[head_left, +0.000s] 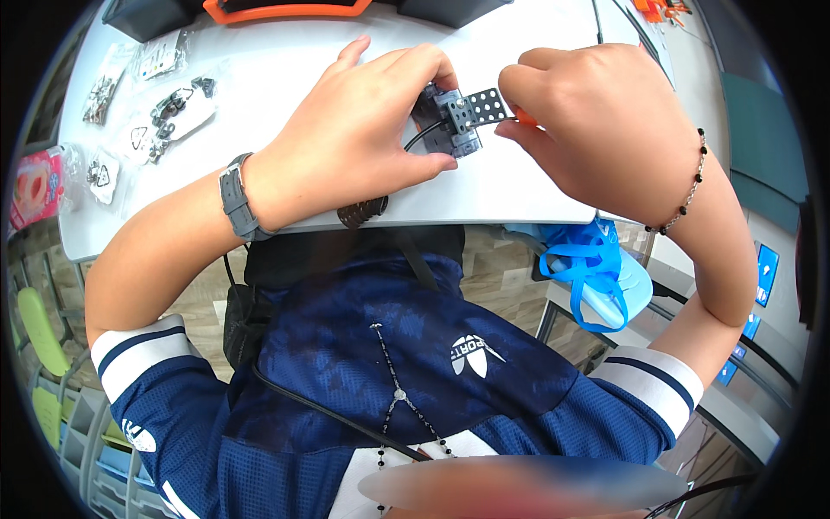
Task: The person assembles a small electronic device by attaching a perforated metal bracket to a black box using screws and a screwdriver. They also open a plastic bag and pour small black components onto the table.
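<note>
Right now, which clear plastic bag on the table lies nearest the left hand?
The large bag of black parts: it reaches farthest right, toward the left hand, with the other bags all farther off.

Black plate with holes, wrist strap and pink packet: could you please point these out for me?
Black plate (489,105): head view, its holed face.
Wrist strap (234,199): head view, its grey band.
Pink packet (36,188): head view, its front.

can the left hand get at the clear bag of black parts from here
Probably yes: no object shows between the left hand and the clear bag of black parts, though it would likely need to let go of the dark block first.
</note>
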### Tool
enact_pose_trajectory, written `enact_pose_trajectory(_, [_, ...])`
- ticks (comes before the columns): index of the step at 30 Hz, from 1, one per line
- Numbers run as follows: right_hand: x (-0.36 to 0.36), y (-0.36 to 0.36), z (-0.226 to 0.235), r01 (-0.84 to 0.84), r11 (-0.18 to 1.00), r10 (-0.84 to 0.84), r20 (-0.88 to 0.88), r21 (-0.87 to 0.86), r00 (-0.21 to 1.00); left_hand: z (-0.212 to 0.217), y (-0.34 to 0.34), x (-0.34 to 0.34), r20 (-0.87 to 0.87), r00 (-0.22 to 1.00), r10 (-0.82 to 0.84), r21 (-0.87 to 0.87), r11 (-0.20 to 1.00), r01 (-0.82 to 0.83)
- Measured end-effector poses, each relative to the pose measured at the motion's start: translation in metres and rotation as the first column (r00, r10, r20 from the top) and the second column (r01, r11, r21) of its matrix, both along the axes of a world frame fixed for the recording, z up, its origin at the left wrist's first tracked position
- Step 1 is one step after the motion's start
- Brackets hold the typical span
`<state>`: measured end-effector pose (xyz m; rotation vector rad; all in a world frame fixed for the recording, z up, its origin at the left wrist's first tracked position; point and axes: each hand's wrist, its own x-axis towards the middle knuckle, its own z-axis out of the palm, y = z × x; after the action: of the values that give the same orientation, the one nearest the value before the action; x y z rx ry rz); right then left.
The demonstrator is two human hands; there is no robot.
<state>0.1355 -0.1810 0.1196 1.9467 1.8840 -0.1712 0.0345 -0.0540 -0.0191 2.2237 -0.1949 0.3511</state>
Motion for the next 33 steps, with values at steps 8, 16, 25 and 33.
enact_pose_trajectory(8, [0.009, -0.002, 0.003, 0.031, 0.998, -0.024, -0.133, 0.049, 0.991, -0.001, 0.004, 0.003, 0.040, 0.999, -0.002, -0.024, 1.000, 0.003])
enact_pose_trajectory(16, [0.047, -0.027, -0.029, 0.570, 0.817, -0.383, -0.652, 0.092, 0.655, 0.001, 0.009, 0.001, -0.015, 0.999, -0.031, -0.115, 0.993, 0.029])
enact_pose_trajectory(25, [0.035, -0.021, -0.076, 0.792, 0.570, -0.352, -0.936, -0.219, -0.005, 0.003, 0.015, 0.004, -0.138, 0.987, -0.085, -0.401, 0.916, 0.023])
enact_pose_trajectory(33, [0.040, -0.017, -0.092, 0.759, 0.587, -0.260, -0.953, -0.283, -0.154, 0.007, 0.017, 0.003, -0.194, 0.977, -0.085, -0.387, 0.922, 0.003])
